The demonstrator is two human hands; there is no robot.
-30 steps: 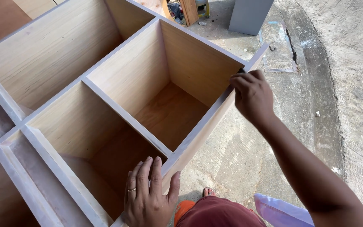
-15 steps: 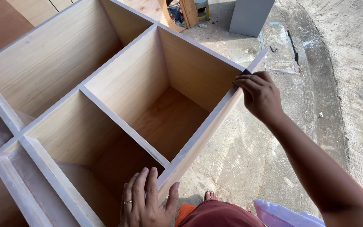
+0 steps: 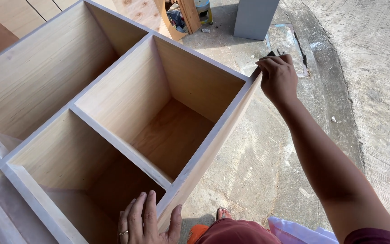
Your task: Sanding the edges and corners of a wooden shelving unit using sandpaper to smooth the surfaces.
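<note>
A large wooden shelf unit [image 3: 213, 135] with square compartments and pale painted front edges lies on its back below me. My right hand [image 3: 277, 79] reaches out to its far corner, fingers closed on a small dark sanding pad [image 3: 271, 54] pressed against the edge. My left hand [image 3: 146, 224], with a ring on one finger, rests flat on the near edge of the unit, holding nothing. Most of the pad is hidden under my fingers.
Concrete ground [image 3: 366, 90] lies to the right of the unit. A grey panel [image 3: 254, 18] stands at the back, with wooden boards [image 3: 190, 13] and a small stool beside it. A pale plastic bag [image 3: 299, 231] and my foot lie by the near edge.
My right hand has slid the pad along the edge away from me to the far corner. My left hand stays on the near edge. The view has shifted a little.
</note>
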